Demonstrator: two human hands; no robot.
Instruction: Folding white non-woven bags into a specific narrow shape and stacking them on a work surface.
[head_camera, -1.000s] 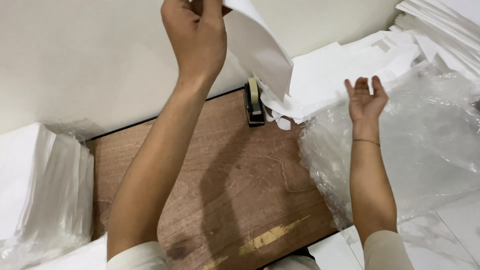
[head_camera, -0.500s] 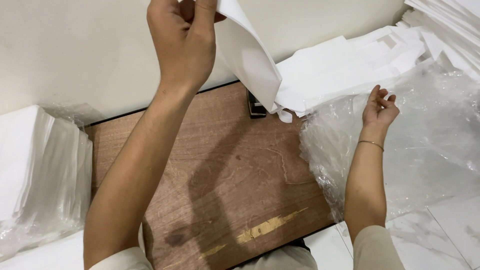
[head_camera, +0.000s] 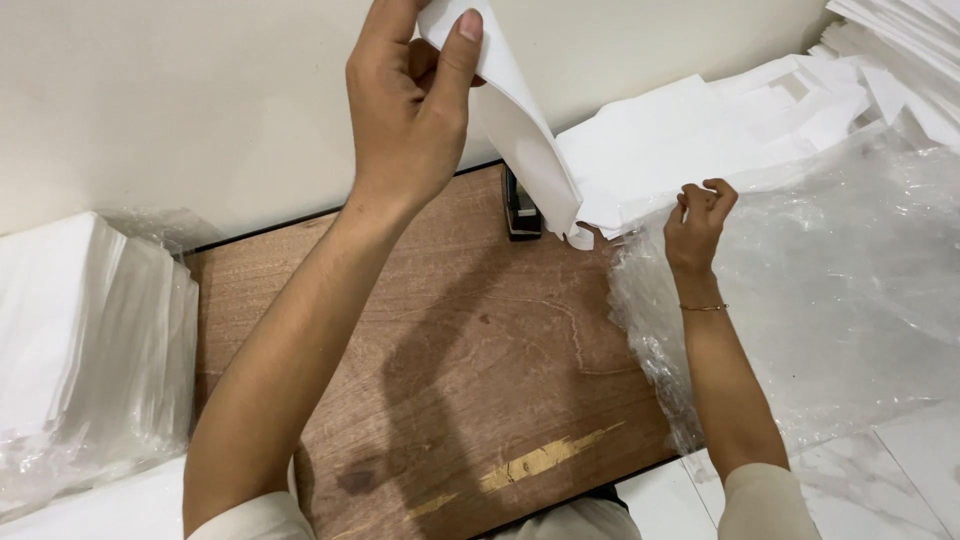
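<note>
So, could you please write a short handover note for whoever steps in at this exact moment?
Left hand: raised, pinching the top of a white sheet that hangs curled over the wooden board.
Right hand: fingers closed on the edge of the loose white sheets lying on clear plastic wrap.
A tape dispenser sits at the board's far edge, untouched. A wrapped white stack lies to the left.
Done: one sheet lifted. Left: nothing lies flat on the board yet.
</note>
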